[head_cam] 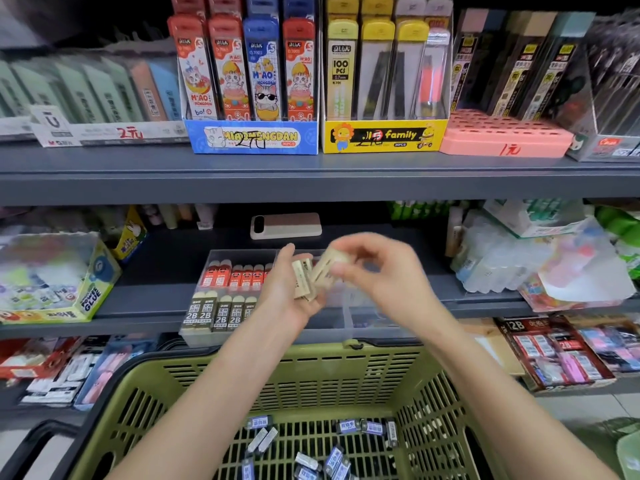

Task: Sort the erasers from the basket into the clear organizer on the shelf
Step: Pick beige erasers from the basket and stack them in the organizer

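Mid-sort over clear organizer (349,318): left grip (287,296) cupped round beige erasers (302,276), right grip (379,273) pinching single eraser (328,262); next, probably seat it in a free compartment.

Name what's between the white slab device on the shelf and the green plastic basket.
Head view: clear plastic organizer holding red erasers and black erasers; left hand and right hand gripping beige erasers.
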Available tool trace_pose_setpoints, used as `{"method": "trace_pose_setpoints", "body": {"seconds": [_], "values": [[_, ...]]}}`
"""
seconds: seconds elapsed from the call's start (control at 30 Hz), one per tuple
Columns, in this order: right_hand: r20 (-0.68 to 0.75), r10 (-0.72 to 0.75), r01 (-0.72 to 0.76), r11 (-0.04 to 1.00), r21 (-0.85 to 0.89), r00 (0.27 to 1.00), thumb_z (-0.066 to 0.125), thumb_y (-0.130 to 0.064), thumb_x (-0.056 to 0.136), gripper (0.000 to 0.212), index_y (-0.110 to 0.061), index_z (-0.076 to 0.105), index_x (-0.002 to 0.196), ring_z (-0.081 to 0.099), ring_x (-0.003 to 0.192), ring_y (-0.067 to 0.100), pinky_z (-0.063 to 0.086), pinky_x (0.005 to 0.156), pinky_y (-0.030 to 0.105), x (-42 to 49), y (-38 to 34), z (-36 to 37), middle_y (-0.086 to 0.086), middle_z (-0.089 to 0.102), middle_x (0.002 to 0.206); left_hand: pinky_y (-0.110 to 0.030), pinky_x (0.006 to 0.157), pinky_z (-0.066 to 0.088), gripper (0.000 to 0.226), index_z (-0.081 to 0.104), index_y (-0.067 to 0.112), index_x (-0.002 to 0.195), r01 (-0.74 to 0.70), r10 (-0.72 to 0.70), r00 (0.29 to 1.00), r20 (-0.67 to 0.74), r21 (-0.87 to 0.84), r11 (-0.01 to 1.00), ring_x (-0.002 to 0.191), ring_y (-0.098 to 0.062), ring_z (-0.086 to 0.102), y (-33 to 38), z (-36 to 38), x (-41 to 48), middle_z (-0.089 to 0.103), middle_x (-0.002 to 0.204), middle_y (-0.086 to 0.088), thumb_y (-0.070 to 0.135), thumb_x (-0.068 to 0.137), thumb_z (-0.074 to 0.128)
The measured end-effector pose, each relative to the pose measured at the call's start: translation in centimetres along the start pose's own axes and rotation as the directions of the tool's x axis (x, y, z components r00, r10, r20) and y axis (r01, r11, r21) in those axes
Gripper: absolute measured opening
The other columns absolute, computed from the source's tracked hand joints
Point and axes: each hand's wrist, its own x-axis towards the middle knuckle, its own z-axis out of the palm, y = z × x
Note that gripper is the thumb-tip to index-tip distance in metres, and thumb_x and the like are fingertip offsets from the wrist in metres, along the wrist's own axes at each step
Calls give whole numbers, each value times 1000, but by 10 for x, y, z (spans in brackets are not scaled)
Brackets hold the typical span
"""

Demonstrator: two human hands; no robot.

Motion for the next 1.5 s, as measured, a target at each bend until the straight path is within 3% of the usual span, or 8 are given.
{"method": "trace_pose_setpoints", "body": {"seconds": [0.13,0.3,0.7,0.83,1.1,1.23,1.33,1.5], "values": [[-200,116,-166,952,-258,973,72,-16,79,18,-26,64,92,59,83,10,48,78,23,25,41,-32,-8,66,90,-15,33,35,35,59,10,80,34,-38,998,-42,-75,997,56,-19,51,12,-15,0,55,68,-10,40,94,49],[-81,225,-212,654,-726,971,67,-28,82,20,-28,69,102,49,113,30,31,94,34,39,90,-25,-2,70,100,-17,39,39,39,58,7,82,105,-99,994,43,-161,981,64,-22,52,19,-26,-5,55,71,-12,41,94,45],[19,190,-93,564,-821,982,40,-26,97,29,-26,65,111,47,113,27,24,96,36,35,91,-16,-2,68,110,-35,53,56,45,64,0,111,204,-151,965,214,-255,945,100,-44,60,14,-25,-16,64,109,-29,37,98,42],[-17,37,-41,854,-518,999,45,-40,95,32,-23,71,99,55,91,26,37,91,39,25,46,2,-3,72,91,-22,43,47,42,60,3,113,187,-158,961,229,-113,976,85,-41,67,10,-25,-15,69,99,-25,37,97,42],[286,209,-133,956,-263,935,59,-28,89,18,-17,74,84,53,71,1,40,68,25,17,17,11,-10,66,73,-22,37,45,14,61,8,96,51,-91,967,238,168,984,88,-45,68,4,-16,-17,72,81,-16,16,91,51],[-24,251,-252,966,-52,968,62,-20,86,14,-15,74,82,56,61,-3,44,63,21,28,34,-14,-9,69,70,-25,41,50,32,59,-6,113,79,-97,974,204,93,992,93,-44,65,8,-15,-13,65,107,-31,17,95,47],[-185,244,-297,884,-362,952,59,-19,86,17,-15,73,95,60,71,10,43,65,25,41,59,-33,-3,71,83,-31,50,58,36,57,-8,114,69,-74,983,171,33,997,89,-40,64,12,-18,-11,63,104,-33,23,97,48],[-70,230,-208,653,-728,971,52,-13,88,23,-17,70,102,62,92,29,46,83,31,48,97,-25,7,70,102,-50,68,58,40,52,-7,123,96,-84,987,140,-79,992,105,-41,60,16,-23,-10,56,120,-32,20,95,53]]}}
